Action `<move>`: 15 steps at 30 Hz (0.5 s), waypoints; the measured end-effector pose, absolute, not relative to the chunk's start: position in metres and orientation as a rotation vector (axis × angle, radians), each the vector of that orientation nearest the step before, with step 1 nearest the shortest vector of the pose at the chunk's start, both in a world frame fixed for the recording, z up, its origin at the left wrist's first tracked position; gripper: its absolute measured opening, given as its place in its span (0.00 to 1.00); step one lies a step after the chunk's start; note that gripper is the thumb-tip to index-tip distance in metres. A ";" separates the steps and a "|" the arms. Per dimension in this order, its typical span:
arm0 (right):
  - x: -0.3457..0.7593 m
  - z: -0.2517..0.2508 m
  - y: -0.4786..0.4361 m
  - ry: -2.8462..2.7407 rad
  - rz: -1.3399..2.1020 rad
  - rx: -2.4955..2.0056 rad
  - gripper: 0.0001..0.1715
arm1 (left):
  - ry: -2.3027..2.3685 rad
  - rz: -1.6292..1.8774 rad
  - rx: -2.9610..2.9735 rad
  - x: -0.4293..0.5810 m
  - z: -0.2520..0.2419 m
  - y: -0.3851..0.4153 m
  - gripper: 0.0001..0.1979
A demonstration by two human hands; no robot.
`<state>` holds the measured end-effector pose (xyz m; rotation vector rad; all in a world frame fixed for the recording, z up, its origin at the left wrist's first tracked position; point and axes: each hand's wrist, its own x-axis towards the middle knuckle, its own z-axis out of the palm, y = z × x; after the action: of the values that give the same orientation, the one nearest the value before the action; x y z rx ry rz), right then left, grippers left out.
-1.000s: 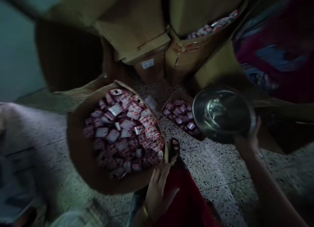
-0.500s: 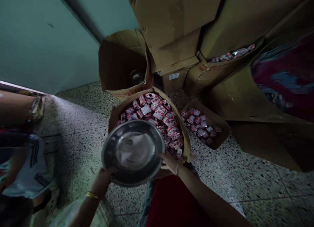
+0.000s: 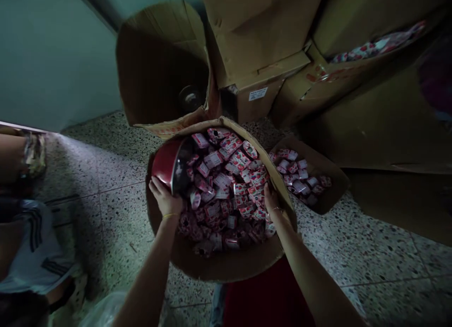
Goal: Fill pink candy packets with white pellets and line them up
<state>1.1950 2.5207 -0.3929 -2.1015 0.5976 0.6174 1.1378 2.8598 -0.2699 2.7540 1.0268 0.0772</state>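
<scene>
A big open cardboard box (image 3: 215, 266) stands on the floor in front of me, filled with several small red-and-white packets (image 3: 226, 176). My left hand (image 3: 164, 197) grips a metal bowl (image 3: 171, 164) with a red outside, tipped on its side against the packets at the box's left wall. My right hand (image 3: 273, 207) is inside the box at its right wall, fingers pressed down among the packets; what they hold is hidden.
A smaller box of the same packets (image 3: 303, 176) sits just to the right. Tall cardboard cartons (image 3: 261, 40) stand behind, one open and dark (image 3: 158, 77). Another person's arm and clothing (image 3: 24, 209) are at the left edge. Speckled terrazzo floor (image 3: 353, 251) surrounds the boxes.
The bowl went from my right hand, held up at the right, across to my left hand, then down into the box, tipped on its side. My right hand moved into the packets.
</scene>
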 end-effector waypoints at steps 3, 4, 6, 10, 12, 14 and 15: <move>1.196 -0.413 2.522 0.592 0.739 -1.998 0.45 | 0.904 -0.130 2.778 1.140 -0.267 2.882 0.50; 1.195 -0.416 2.522 0.572 0.772 -1.977 0.46 | 0.802 -0.235 2.824 1.143 -0.263 2.885 0.50; 1.192 -0.418 2.523 0.529 0.805 -1.968 0.47 | 0.594 -0.465 2.906 1.153 -0.257 2.886 0.50; 1.186 -0.414 2.523 0.487 0.751 -1.920 0.46 | 0.474 -0.749 2.858 1.188 -0.274 2.891 0.48; 1.183 -0.412 2.523 0.525 0.750 -1.899 0.47 | 0.523 -0.795 2.714 1.203 -0.293 2.905 0.48; 1.181 -0.411 2.526 0.535 0.735 -1.895 0.46 | 0.592 -0.808 2.564 1.206 -0.316 2.920 0.48; 1.180 -0.411 2.529 0.522 0.709 -1.898 0.45 | 0.632 -0.800 2.494 1.202 -0.327 2.926 0.48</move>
<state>1.1801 2.5293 -0.4111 -1.8985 0.5220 0.7087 1.2021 2.9265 -0.3266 2.4938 0.6321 -0.8002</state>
